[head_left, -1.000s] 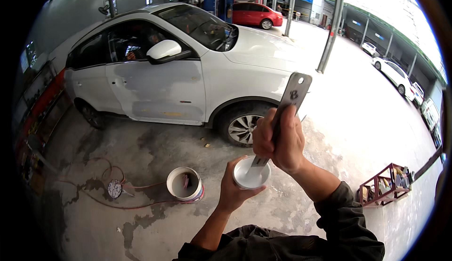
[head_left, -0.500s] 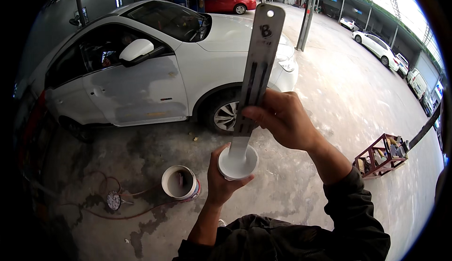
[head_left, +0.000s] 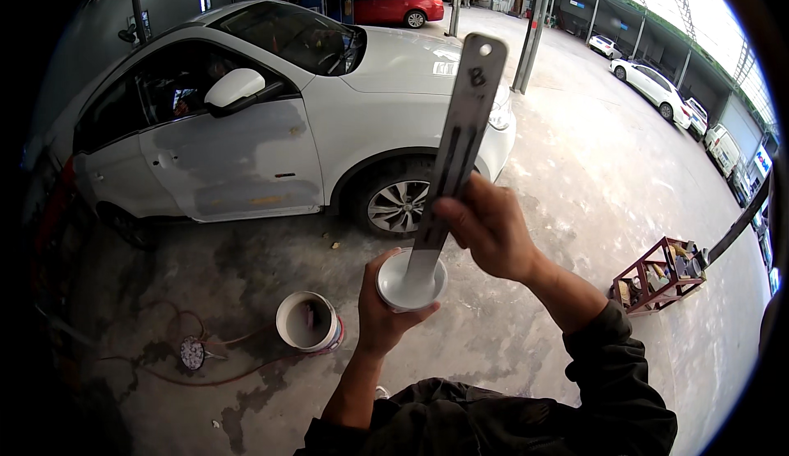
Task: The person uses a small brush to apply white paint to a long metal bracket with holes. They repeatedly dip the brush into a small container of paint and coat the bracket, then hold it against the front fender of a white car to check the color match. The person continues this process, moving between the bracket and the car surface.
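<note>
My left hand (head_left: 380, 316) is wrapped round a small white cup (head_left: 445, 285) that holds pale paint (head_left: 403, 293). Between the thumb and fingers of my right hand (head_left: 491, 230) is a long, flat metal mixing stick (head_left: 462, 127) with a hole at its top end. The stick leans to the right, and its lower end, coated pale, dips into the paint, so its tip is hidden. Beyond my hands stands a white car (head_left: 386, 115), its front door (head_left: 238, 160) covered in dull grey patches.
An open bucket (head_left: 281, 320) stands on the floor to the left, beside a reddish hose (head_left: 214, 383) and a small round speckled object (head_left: 192, 353). At the right is a red rack (head_left: 649, 279) loaded with supplies. A red car (head_left: 394, 5) and a metal post (head_left: 532, 37) stand farther back.
My right hand has lowered, pushing the mixing stick down and tilting its top farther right. The cup has shifted slightly left in my left hand's hold.
</note>
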Action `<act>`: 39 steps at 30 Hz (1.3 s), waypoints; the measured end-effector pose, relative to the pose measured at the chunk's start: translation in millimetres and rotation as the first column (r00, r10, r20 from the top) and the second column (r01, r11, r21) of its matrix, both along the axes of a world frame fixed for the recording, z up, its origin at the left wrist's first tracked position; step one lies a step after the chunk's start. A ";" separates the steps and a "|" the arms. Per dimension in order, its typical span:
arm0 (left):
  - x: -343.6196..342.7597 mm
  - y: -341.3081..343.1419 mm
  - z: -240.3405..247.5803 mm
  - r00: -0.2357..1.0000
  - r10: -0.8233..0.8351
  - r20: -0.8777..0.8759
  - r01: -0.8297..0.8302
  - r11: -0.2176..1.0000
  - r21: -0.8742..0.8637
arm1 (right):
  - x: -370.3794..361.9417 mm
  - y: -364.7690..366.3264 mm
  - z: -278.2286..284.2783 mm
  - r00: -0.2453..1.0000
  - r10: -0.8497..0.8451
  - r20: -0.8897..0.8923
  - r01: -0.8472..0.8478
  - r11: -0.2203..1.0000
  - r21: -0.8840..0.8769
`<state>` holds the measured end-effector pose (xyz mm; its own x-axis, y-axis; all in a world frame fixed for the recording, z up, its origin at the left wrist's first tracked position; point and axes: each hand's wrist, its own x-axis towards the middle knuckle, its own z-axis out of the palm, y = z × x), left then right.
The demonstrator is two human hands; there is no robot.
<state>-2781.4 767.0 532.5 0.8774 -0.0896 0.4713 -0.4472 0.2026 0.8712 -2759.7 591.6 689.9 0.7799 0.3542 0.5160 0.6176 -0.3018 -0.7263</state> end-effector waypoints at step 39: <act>19.0 -11.8 -2.5 0.999 -0.038 -0.017 0.038 0.999 -0.012 | 12.3 -11.7 -40.6 0.997 0.026 0.068 -0.024 0.999 -0.036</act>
